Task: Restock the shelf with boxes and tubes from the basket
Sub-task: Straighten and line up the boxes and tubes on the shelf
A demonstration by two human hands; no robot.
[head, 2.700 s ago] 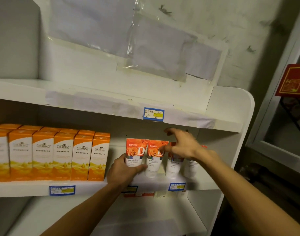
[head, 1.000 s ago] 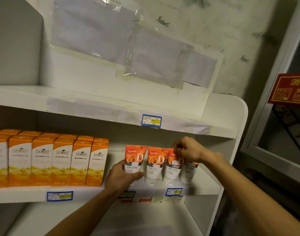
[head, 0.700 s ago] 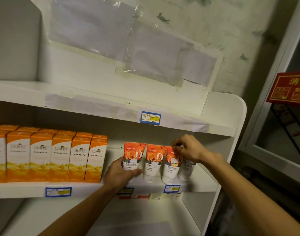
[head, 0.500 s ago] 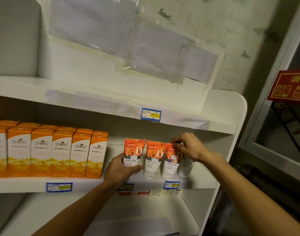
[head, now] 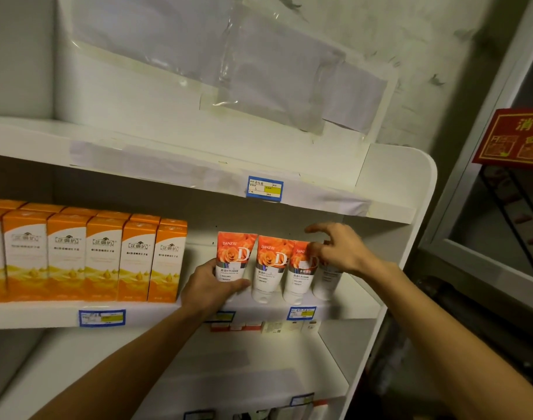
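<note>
While left hand (head: pixel 212 287) grips, right hand (head: pixel 339 253) seemingly splays.

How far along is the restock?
Done: orange boxes fill the shelf's left; four tubes stand at right. In hand: left hand grips the leftmost tube; right hand, fingers open, touches the third tube. Left: unknown, the basket is out of view.

A single head-worn camera looks forward and slightly upward at close range into a white shelf unit (head: pixel 395 183), whose middle shelf fills the frame's centre. Both forearms enter from the near bottom edge. No second view exists.
</note>
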